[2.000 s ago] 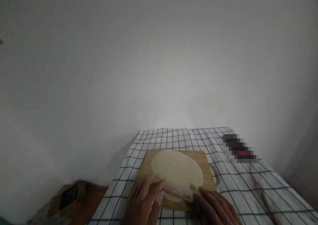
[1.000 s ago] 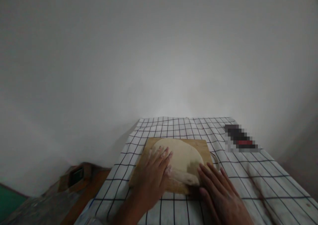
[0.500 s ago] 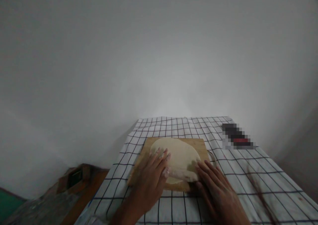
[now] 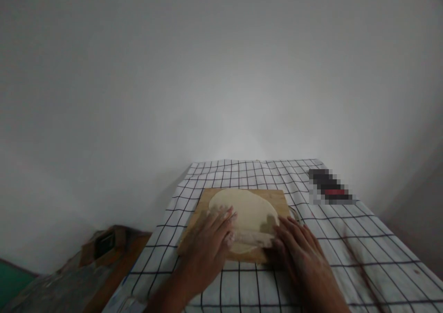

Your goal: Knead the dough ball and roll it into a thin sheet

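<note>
A flat, roundish sheet of pale dough (image 4: 245, 207) lies on a wooden board (image 4: 277, 197). Across the near part of the dough rests a floury rolling pin (image 4: 252, 238), its two ends covered by my hands. My left hand (image 4: 209, 246) is over the left end, with whitish flour on the fingertips and the fingers reaching forward onto the dough. Over the right end lies my right hand (image 4: 304, 253), its fingers bent beside the board's right edge. How tightly either palm grips the pin is hidden.
A white cloth with black checks (image 4: 238, 287) covers the table. At the back right lies a dark, blurred-out item (image 4: 328, 186). A blurred thin brown stick-like thing (image 4: 363, 271) is at the right. Left of the table, low down, stands a brown box (image 4: 105, 246). A plain wall (image 4: 221, 73) rises behind.
The rolling pin and both hands have shifted slightly away from me over the dough. The whole view has also moved a little.
</note>
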{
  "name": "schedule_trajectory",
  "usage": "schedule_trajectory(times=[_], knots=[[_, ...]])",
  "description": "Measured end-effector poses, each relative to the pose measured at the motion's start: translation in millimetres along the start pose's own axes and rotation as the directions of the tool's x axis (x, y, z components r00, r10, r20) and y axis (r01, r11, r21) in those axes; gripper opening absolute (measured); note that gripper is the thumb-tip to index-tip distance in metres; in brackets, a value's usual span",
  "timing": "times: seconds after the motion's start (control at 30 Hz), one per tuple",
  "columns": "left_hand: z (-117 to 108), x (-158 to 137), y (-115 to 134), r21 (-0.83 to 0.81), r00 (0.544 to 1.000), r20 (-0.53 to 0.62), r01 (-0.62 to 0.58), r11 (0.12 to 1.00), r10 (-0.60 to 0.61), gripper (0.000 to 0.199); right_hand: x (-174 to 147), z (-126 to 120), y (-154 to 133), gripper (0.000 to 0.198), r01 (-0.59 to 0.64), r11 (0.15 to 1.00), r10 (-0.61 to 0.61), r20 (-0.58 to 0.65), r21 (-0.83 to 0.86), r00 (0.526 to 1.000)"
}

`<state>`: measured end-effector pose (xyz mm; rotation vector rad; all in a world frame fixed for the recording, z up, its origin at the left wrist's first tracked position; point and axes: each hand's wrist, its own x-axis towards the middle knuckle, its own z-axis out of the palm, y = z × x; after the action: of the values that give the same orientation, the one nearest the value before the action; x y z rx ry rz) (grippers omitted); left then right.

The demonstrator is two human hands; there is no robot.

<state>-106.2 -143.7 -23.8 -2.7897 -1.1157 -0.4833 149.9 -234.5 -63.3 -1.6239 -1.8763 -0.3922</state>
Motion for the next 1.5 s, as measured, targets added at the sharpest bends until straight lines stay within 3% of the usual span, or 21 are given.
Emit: schedule_trajectory(times=[0.17,0.3,0.4,0.57,0.7,0.8,0.9,1.0,1.13,1.23,1.33,1.5], knots=[[11.1,73.1,-27.6,0.027,1.000,0.015,0.018,0.999,-0.018,0.044,63.1,17.7,29.5,0.029,-0.105,0.992,0.093,0.144,0.076,0.985],[20.6,97.3,-35.9,0.105,0.999,0.022,0.044,0.994,-0.046,0.046,87.9,19.8,35.7,0.030,-0.092,0.994,0.077,0.212,0.058,0.974],[14.8,83.3,-28.7,0.129,1.000,-0.008,0.012,0.992,-0.011,0.046,77.2,12.2,26.3,0.031,-0.055,0.997,0.045,0.191,0.046,0.981],[4.1,23.2,-8.1,0.094,0.999,-0.022,-0.023,0.995,0.025,0.049,30.4,-1.8,4.6,0.030,0.025,0.999,-0.031,0.148,0.045,0.989],[7.7,-27.7,6.5,0.064,0.998,-0.053,-0.014,0.998,0.018,0.056,-3.9,-4.6,-3.0,0.051,0.129,0.992,-0.130,0.105,0.014,0.986],[6.6,-45.5,12.0,0.068,0.999,-0.044,-0.016,0.998,0.019,0.060,-7.9,-6.7,-2.8,0.054,0.162,0.986,-0.164,0.111,0.028,0.980],[1.0,-31.2,7.0,0.063,0.999,-0.028,-0.018,0.998,0.019,0.057,11.9,-8.1,0.2,0.046,0.118,0.990,-0.127,0.133,0.077,0.983],[-0.9,12.9,-7.4,0.080,0.999,-0.026,-0.030,0.996,0.032,0.050,41.9,-4.0,6.2,0.029,0.045,0.988,-0.067,0.145,0.149,0.987],[11.3,82.6,-28.7,0.100,0.999,-0.029,0.040,0.994,-0.037,0.044,69.0,8.9,18.2,0.031,-0.097,0.969,0.064,0.146,0.228,0.987],[23.4,111.7,-38.4,0.091,0.999,0.001,0.033,0.995,-0.033,0.042,75.1,17.2,25.9,0.031,-0.154,0.953,0.126,0.121,0.262,0.985],[24.6,109.9,-38.6,0.090,1.000,0.001,0.000,0.996,0.000,0.042,75.8,20.5,29.2,0.030,-0.152,0.948,0.130,0.096,0.280,0.987],[2.9,61.1,-17.4,0.127,0.999,-0.033,-0.025,0.992,0.029,0.043,75.9,20.4,31.8,0.030,-0.147,0.907,0.126,0.077,0.396,0.989]])
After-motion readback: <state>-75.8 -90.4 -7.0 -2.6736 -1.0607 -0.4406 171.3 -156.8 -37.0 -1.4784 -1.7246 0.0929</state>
